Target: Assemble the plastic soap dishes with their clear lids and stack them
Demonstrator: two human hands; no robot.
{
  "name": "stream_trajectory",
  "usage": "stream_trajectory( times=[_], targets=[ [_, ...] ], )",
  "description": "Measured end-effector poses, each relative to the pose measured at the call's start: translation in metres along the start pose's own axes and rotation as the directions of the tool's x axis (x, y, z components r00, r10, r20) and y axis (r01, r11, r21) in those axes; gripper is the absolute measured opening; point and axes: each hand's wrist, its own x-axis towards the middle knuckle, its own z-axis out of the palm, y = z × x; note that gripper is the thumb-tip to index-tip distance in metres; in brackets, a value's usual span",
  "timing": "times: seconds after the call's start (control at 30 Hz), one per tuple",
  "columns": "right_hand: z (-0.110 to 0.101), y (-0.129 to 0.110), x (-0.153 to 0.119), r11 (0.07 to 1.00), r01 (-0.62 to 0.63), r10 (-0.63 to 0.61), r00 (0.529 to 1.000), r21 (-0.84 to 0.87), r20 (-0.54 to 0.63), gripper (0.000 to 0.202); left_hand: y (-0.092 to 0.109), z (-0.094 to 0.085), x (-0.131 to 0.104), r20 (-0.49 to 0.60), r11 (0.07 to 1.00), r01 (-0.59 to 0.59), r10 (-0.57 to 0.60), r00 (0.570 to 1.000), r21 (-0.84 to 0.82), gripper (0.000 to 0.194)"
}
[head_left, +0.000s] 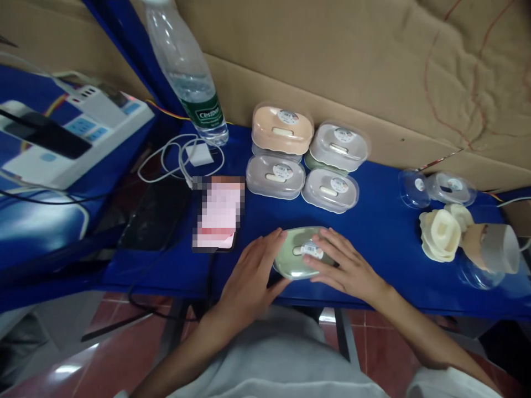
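Observation:
A green soap box point(290, 251) with a clear lid and a sticker lies near the front edge of the blue table. My left hand point(255, 265) grips its left end, thumb at the near side and fingers at the far side. From the right, my right hand point(348, 265) holds the other end, its fingers spread across the lid and partly over the sticker. Just beyond my hands stand more lidded soap boxes: a peach one point(265, 124) and a grey one point(360, 146), each atop another, with two grey-toned ones point(257, 177) point(348, 193) in front.
At the right are clear lids point(409, 190), cream-coloured soap box parts point(440, 237) and a peach-and-grey stack point(501, 249) on its side. A phone point(219, 215), a white cable with charger point(201, 155), a water bottle point(182, 77) and a power strip point(41, 160) occupy the left.

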Motion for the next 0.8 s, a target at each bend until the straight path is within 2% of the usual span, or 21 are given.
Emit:
stream_trajectory(
  times=[0.1, 0.23, 0.33, 0.43, 0.53, 0.67, 0.8],
  targets=[
    [-0.002, -0.01, -0.009, 0.998, -0.065, 0.066, 0.998, -0.023, 0.013, 0.055, 0.002, 0.0, 0.002, 0.019, 0.998, -0.052, 0.051, 0.998, 0.035, 0.085],
    [-0.002, -0.014, -0.014, 0.994, -0.103, 0.104, 0.994, -0.037, 0.018, 0.067, 0.005, 0.0, 0.0, -0.042, 0.999, -0.053, 0.053, 0.998, -0.001, 0.084],
    [-0.004, -0.007, -0.007, 0.995, -0.095, 0.093, 0.992, -0.017, -0.082, 0.08, 0.006, 0.0, -0.002, -0.116, 0.998, 0.0, -0.007, 0.993, -0.056, 0.079],
    [-0.008, 0.009, 0.021, 0.99, -0.126, 0.109, 0.967, -0.061, -0.231, 0.086, 0.008, -0.001, -0.003, -0.173, 0.992, 0.044, -0.065, 0.983, -0.122, 0.077],
    [-0.012, 0.03, 0.068, 0.979, -0.175, 0.137, 0.943, -0.103, -0.303, 0.078, 0.009, -0.002, -0.003, -0.164, 0.99, 0.036, -0.058, 0.985, -0.133, 0.075],
    [-0.014, 0.058, 0.125, 0.975, -0.2, 0.18, 0.968, -0.1, -0.175, 0.064, 0.009, -0.002, -0.004, -0.143, 0.994, 0.043, -0.057, 0.988, -0.1, 0.069],
    [-0.013, 0.071, 0.141, 0.977, -0.189, 0.185, 0.981, -0.098, -0.056, 0.068, 0.006, 0.0, -0.005, -0.127, 0.998, 0.011, -0.018, 0.992, -0.056, 0.065]
  ],
)
